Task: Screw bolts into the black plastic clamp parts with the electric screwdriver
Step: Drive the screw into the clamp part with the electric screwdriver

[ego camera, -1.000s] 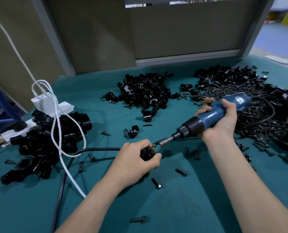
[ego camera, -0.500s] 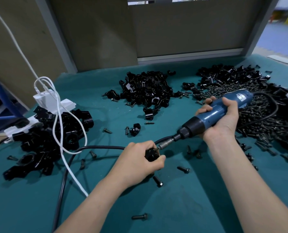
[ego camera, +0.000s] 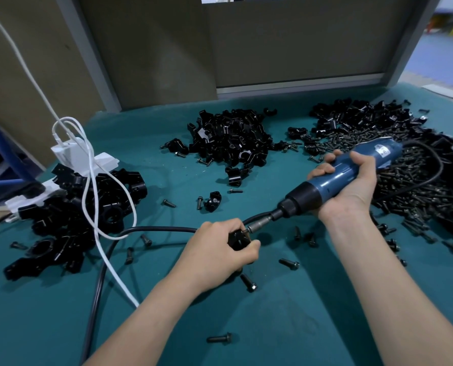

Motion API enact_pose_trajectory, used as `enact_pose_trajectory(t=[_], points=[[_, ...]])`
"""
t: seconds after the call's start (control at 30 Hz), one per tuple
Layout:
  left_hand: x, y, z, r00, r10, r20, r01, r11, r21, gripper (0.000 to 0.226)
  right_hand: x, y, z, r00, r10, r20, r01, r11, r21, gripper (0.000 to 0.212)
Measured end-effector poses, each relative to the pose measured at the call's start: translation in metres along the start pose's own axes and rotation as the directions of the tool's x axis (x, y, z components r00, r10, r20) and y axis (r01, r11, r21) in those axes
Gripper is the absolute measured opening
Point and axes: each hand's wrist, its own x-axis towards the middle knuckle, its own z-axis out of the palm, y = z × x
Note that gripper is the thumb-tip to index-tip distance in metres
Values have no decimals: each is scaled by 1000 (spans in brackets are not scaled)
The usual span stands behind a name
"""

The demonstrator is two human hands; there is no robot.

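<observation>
Screwdriver tip meets the clamp part

We see the left hand curled around a black clamp part low over the green counter. The right hand grips the blue electric screwdriver, its bit touching the part.

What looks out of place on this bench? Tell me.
Loose bolts lie scattered on the green mat around the left hand, away from the bolt heap at right. A white cable loops over the clamp pile at left, which partly covers a power strip.

Left hand, right hand both clenched, gripping.
</observation>
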Motion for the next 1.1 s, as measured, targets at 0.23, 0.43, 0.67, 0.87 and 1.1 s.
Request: enact_pose_trajectory(t=[0.23, 0.43, 0.67, 0.87, 1.1], points=[[-1, -1, 0, 1000, -8, -2, 8, 1000, -22, 34, -1, 2, 1, 1000, -12, -2, 12, 1000, -6, 13], [-1, -1, 2, 1000, -2, -20, 2, 1000, -10, 34, 0, 4, -1, 1000, -9, -7, 9, 1000, -16, 13], [0, -3, 4, 1000, 2, -27, -2, 1000, -19, 26, 0, 5, -1, 1000, 9, -10, -9, 1000, -10, 13], [1, -4, 5, 999, 19, -46, -19, 1000, 5, 23, -1, 7, -2, 1000, 11, -8, -11, 1000, -17, 13], [1, -4, 4, 999, 11, -51, -10, 1000, 12, 33, 0, 9, -1, 1000, 17, -5, -17, 1000, -16, 14]])
